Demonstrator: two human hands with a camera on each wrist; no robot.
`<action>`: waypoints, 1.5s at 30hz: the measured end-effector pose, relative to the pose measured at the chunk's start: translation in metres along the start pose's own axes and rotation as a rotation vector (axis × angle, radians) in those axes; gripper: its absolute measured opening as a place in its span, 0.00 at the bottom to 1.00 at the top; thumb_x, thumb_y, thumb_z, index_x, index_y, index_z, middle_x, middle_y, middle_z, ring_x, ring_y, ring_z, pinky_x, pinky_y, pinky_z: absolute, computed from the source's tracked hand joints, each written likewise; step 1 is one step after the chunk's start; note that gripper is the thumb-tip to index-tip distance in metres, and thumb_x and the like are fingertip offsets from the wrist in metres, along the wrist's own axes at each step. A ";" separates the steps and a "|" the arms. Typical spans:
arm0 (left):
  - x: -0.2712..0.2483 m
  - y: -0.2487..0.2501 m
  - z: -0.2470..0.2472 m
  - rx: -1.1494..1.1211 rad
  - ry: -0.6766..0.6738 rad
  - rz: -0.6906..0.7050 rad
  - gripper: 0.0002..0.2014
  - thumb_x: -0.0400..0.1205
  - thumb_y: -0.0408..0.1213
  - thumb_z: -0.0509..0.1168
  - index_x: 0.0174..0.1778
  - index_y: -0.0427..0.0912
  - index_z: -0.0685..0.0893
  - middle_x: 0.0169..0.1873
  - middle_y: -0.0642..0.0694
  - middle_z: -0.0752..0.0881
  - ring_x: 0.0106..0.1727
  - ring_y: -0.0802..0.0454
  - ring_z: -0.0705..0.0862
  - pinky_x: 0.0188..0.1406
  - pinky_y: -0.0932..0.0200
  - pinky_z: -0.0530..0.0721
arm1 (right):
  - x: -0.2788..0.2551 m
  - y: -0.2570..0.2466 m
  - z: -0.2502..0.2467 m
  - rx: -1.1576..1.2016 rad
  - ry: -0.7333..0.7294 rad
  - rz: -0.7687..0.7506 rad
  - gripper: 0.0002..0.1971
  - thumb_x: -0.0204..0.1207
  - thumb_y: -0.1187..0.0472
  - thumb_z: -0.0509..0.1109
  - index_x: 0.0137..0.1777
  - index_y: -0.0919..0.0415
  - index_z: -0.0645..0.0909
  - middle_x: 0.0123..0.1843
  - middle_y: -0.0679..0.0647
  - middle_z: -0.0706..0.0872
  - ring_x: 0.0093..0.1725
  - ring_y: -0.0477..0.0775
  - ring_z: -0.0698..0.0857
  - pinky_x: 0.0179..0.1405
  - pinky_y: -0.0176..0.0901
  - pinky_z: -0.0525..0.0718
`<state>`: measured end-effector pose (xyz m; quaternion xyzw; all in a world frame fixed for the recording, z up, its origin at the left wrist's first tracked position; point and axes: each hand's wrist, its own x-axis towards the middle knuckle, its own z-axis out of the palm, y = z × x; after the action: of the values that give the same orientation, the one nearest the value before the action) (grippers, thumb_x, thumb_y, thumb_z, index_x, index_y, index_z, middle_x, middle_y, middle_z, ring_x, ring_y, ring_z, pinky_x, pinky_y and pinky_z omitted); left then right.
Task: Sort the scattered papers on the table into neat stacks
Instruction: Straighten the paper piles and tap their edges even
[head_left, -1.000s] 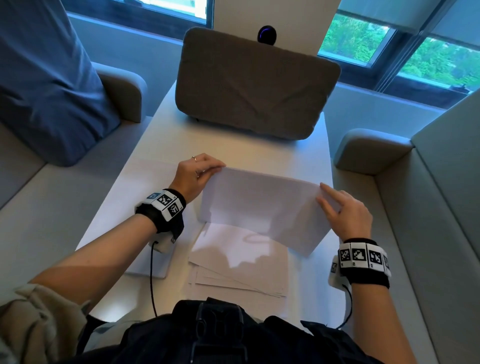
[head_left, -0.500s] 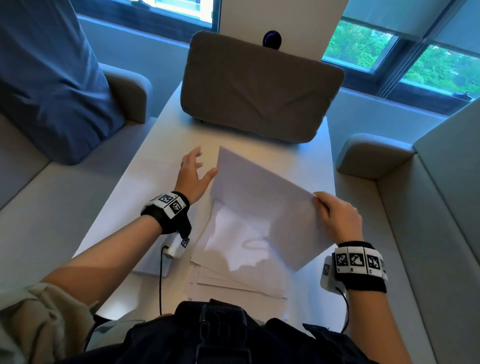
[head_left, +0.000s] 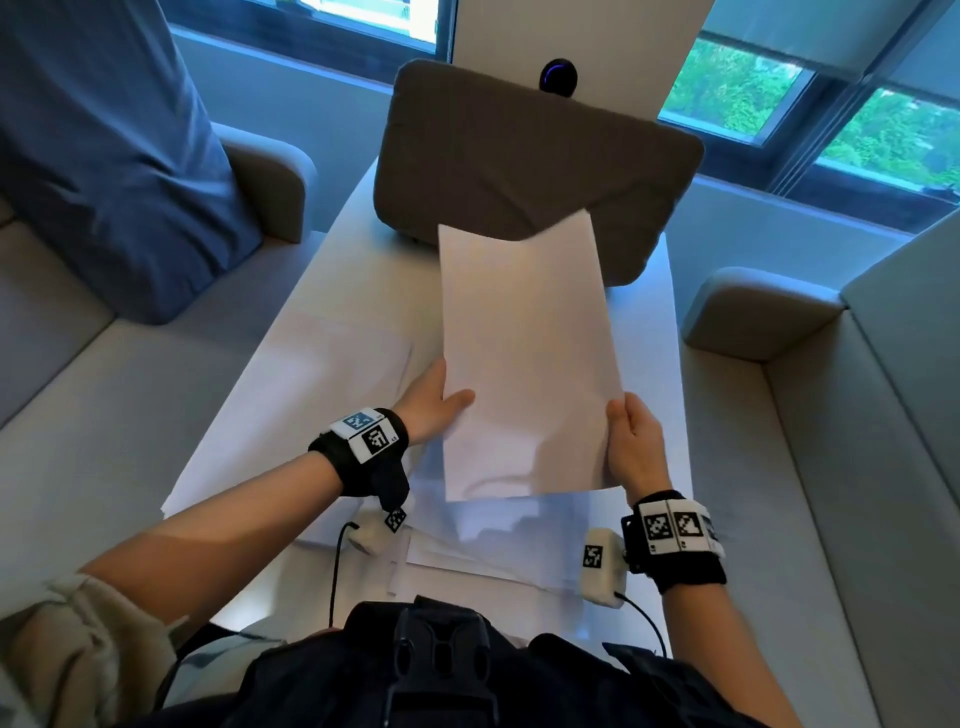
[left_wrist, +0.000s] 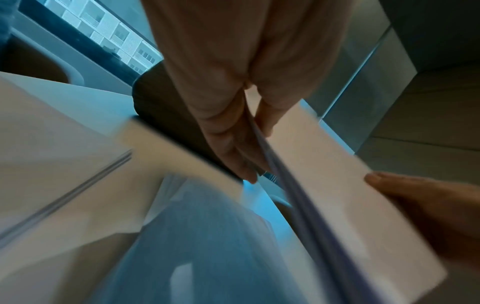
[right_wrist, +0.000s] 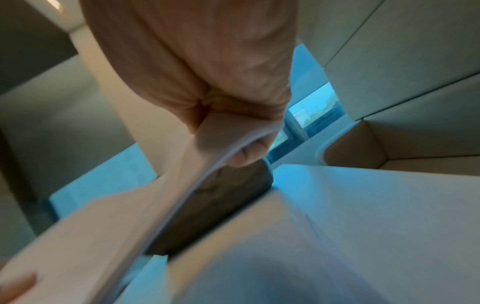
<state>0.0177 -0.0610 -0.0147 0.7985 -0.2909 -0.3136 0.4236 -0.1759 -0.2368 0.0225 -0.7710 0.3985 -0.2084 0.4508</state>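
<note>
We are mid-sort: a small sheaf (head_left: 524, 358) is lifted clear of the table (head_left: 332, 291), tilted up on its long axis above the loose papers (head_left: 498, 540) lying near our body. A flatter stack (head_left: 322, 374) lies to the left. By our reading, the next move calls for squaring the sheaf's edges and laying it down flush on a stack. Our left hand (head_left: 431, 405) grips the sheaf's left edge, thumb on top and fingers beneath. Our right hand (head_left: 631, 447) clasps the lower right edge, fingers curled round it so the paper bends slightly there.
</note>
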 end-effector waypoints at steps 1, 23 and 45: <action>-0.001 -0.002 -0.003 0.024 0.008 0.003 0.33 0.83 0.45 0.62 0.80 0.36 0.56 0.78 0.40 0.66 0.78 0.43 0.65 0.77 0.45 0.65 | -0.001 0.004 0.009 -0.017 -0.024 0.036 0.11 0.85 0.62 0.56 0.44 0.65 0.75 0.38 0.54 0.78 0.41 0.55 0.75 0.43 0.47 0.72; -0.041 -0.167 -0.169 0.310 0.193 -0.423 0.26 0.82 0.32 0.62 0.76 0.33 0.64 0.73 0.32 0.71 0.73 0.35 0.70 0.73 0.48 0.67 | -0.015 0.057 0.120 -0.367 -0.334 0.296 0.18 0.76 0.60 0.69 0.65 0.59 0.74 0.43 0.53 0.82 0.47 0.55 0.81 0.48 0.39 0.74; -0.047 -0.188 -0.168 0.307 0.240 -0.453 0.31 0.82 0.33 0.64 0.80 0.36 0.59 0.75 0.32 0.69 0.75 0.35 0.68 0.74 0.48 0.66 | -0.006 0.068 0.129 -0.456 -0.288 0.327 0.17 0.76 0.55 0.71 0.62 0.56 0.72 0.39 0.49 0.80 0.45 0.55 0.81 0.46 0.42 0.74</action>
<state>0.1512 0.1447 -0.0894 0.9291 -0.0971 -0.2561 0.2485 -0.1204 -0.1829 -0.1007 -0.7996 0.4858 0.0731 0.3455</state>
